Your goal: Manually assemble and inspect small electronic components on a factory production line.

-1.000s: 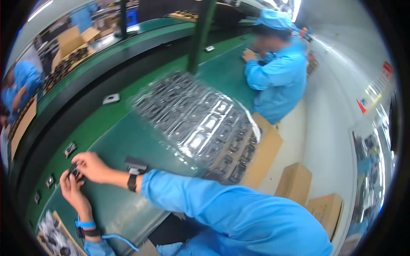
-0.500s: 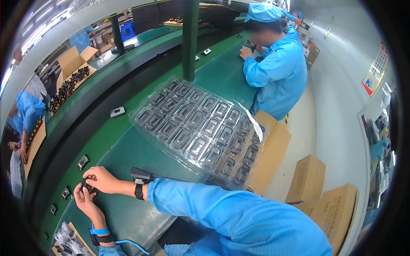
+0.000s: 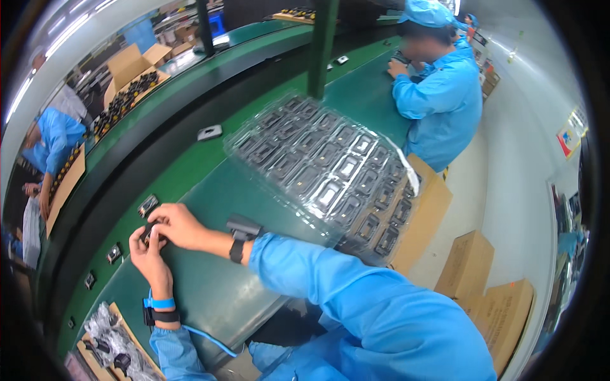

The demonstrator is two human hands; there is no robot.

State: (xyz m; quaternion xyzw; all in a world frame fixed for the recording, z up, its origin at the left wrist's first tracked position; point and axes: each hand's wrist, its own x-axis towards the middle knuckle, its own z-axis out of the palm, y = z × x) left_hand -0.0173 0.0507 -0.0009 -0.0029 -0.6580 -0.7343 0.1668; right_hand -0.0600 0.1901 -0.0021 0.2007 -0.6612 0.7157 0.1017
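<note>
My left hand (image 3: 154, 263) and my right hand (image 3: 181, 227) meet above the near left part of the green table. Between their fingertips is a small black part (image 3: 150, 232), mostly covered, so its exact kind cannot be made out. Both hands are closed on it, the right from above, the left from below. A blue wrist strap (image 3: 162, 303) with a blue cord circles my left wrist. My right wrist carries a black band (image 3: 237, 249). Just beyond my fingers, a small black-and-silver device (image 3: 148, 205) lies on the green line; a similar device (image 3: 114, 253) lies to the left.
Clear plastic trays (image 3: 298, 184) holding rows of dark parts cover the table's middle, partly over a cardboard sheet (image 3: 434, 197). A silver-grey housing (image 3: 210, 133) lies on the green line. Plastic-wrapped parts fill a box (image 3: 136, 343) at lower left. A co-worker (image 3: 438, 95) sits far right.
The view has turned, so the surroundings sit farther right in the picture. My hands stay together on the black part, with slightly shifted fingers.
</note>
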